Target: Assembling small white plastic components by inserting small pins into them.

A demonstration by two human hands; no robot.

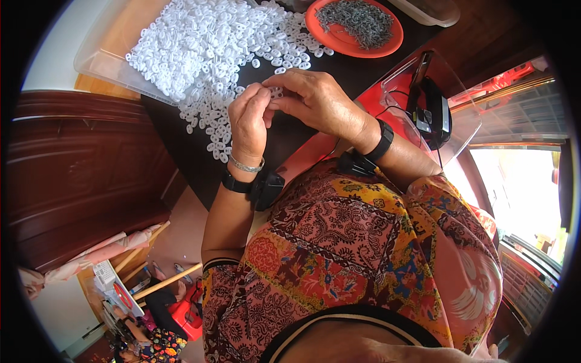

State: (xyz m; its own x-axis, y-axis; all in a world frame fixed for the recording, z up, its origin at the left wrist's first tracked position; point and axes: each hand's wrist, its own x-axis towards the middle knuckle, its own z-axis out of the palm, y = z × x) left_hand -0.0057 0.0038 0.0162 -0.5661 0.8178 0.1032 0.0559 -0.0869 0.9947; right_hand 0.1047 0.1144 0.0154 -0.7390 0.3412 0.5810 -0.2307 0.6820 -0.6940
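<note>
Fingers (285,78) of the right hand (321,100) pinch a white holed piece (276,92), long axis unclear, beside the left hand (249,120), whose grip is hidden, nearer loose white pieces (209,115) toward the left edge of the black tabletop (281,145).

white piece (276,92) partly hidden by fingers (289,80); tub (109,68) cut off.

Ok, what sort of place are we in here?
Probably a home or small workroom: white plastic pieces spread over a dark table, an orange plate of small metal parts, and dark reddish woodwork.
</note>
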